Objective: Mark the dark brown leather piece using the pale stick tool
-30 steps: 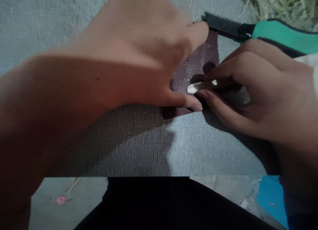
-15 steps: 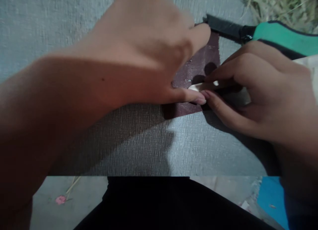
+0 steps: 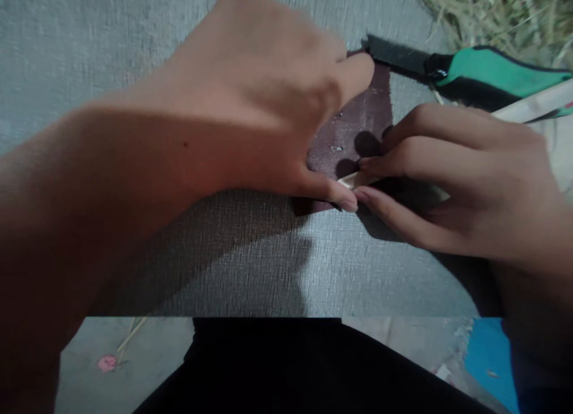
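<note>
My left hand (image 3: 264, 98) lies spread on a dark maroon sheet of sandpaper (image 3: 358, 124), with forefinger and thumb pressing its far and near edges onto the grey textured surface (image 3: 89, 50). My right hand (image 3: 470, 181) pinches a pale flat wooden stick (image 3: 353, 178) between thumb and fingers. The stick's tip rests on the sandpaper just beside my left thumb; most of the stick is hidden under the fingers.
A green-handled tool with a black blade (image 3: 447, 71) lies beyond the sandpaper at the upper right, beside dry straw (image 3: 501, 8). A pale strip (image 3: 532, 107) crosses behind my right hand. Below the surface's near edge are dark cloth (image 3: 286, 372) and a blue patch (image 3: 486, 354).
My right hand has drawn the stick back and down across the sandpaper, so less of its tip shows. My left hand stays pressed on the sheet.
</note>
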{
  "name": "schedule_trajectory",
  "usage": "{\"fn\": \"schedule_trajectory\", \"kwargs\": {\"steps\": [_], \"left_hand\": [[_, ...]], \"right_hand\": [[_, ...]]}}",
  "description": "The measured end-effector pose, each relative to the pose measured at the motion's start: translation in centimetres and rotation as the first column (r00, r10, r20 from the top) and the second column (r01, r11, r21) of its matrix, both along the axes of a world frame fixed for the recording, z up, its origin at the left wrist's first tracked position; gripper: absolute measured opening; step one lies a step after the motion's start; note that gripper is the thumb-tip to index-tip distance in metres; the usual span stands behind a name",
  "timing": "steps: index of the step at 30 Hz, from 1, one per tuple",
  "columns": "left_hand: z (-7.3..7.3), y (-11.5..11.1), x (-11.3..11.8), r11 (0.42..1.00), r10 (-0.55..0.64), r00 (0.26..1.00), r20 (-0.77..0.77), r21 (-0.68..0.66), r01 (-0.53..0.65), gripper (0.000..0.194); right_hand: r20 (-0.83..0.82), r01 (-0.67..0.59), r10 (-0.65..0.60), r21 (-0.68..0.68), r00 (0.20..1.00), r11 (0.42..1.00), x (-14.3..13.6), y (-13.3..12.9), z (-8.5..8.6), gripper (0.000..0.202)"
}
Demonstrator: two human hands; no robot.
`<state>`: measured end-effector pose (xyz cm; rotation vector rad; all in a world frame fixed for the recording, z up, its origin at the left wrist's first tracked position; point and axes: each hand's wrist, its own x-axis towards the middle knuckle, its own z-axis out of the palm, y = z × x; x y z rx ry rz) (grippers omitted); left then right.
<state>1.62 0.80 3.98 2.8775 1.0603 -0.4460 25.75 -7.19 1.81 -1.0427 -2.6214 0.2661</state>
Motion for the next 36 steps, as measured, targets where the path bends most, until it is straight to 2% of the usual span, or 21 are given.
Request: {"fn": "schedule_trajectory", "kwargs": {"steps": [6,9,16,21,25,30,36], "left_hand": [[-0.2,0.1,0.0,0.999,0.029,0.996,0.079,-0.044,-0.026,0.126],[-0.2,0.0,0.0,1.000,-0.007,0.998,0.059,-0.022,0.008,0.135],[-0.2,-0.1,-0.1,1.000,-0.012,1.000,0.013,0.018,0.011,0.125],[0.2,-0.1,0.1,0.997,-0.048,0.996,-0.074,0.063,0.053,0.122],[0.2,-0.2,0.0,0.997,-0.035,0.996,-0.079,0.062,0.040,0.124],[-0.2,-0.2,-0.2,0.996,-0.054,0.998,-0.030,0.070,0.056,0.114],[-0.6,0.2,-0.5,0.999,-0.014,0.999,0.042,0.038,0.013,0.115]], "right_hand": [[0.010,-0.013,0.013,-0.034,1.000,0.999,0.0,-0.2,0.3,0.015],[0.024,0.002,-0.001,-0.055,1.000,0.999,0.0,-0.1,0.3,0.015],[-0.084,-0.081,0.079,-0.014,0.993,0.997,-0.2,0.2,-0.1,0.014],[-0.102,0.039,-0.050,-0.110,0.993,0.993,-0.6,-0.3,0.0,0.013],[-0.075,0.111,-0.121,-0.122,0.990,0.986,-0.9,-0.6,0.1,0.016],[-0.132,0.123,-0.134,-0.093,0.982,0.988,-1.1,-0.6,-0.1,0.021],[-0.071,0.172,-0.180,-0.104,0.981,0.980,-1.3,-0.8,0.1,0.022]]}}
